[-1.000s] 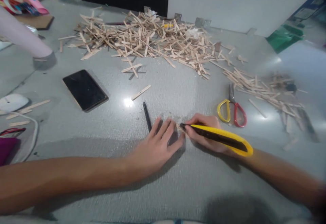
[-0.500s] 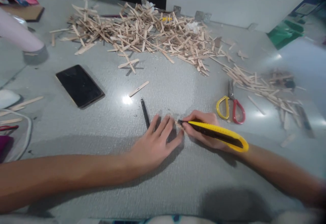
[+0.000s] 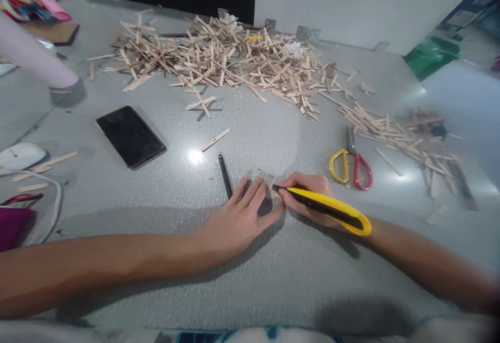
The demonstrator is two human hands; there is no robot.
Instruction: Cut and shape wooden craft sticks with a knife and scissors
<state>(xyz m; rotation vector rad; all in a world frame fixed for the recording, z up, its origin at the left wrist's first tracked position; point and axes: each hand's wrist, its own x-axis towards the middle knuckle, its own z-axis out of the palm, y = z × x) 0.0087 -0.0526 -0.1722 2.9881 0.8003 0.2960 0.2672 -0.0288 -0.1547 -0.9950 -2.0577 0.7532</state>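
My right hand [image 3: 308, 197] is closed around a yellow and black utility knife [image 3: 332, 210], its handle slanting back over the wrist. The knife's dark tip meets a small wooden craft stick [image 3: 274, 192] on the grey table, mostly hidden by my fingers. My left hand [image 3: 242, 213] rests palm down with fingers spread, its index finger and thumb holding the stick against the table. Just beyond the left fingertips lies a black pen [image 3: 225, 175], partly covered. A loose craft stick with a dark slot [image 3: 215, 139] lies farther off.
A large heap of craft sticks [image 3: 219, 56] lies at the back, with more sticks [image 3: 394, 135] at the right. Scissors with yellow and red handles [image 3: 350, 161] lie beyond my right hand. At left are a phone [image 3: 130, 136], a white mouse [image 3: 22, 155] and a pink cylinder [image 3: 37, 54].
The view has shifted slightly, so the scene sits a little lower and the left side shows more. Both hands keep nearly the same pose, the knife still at the stick.
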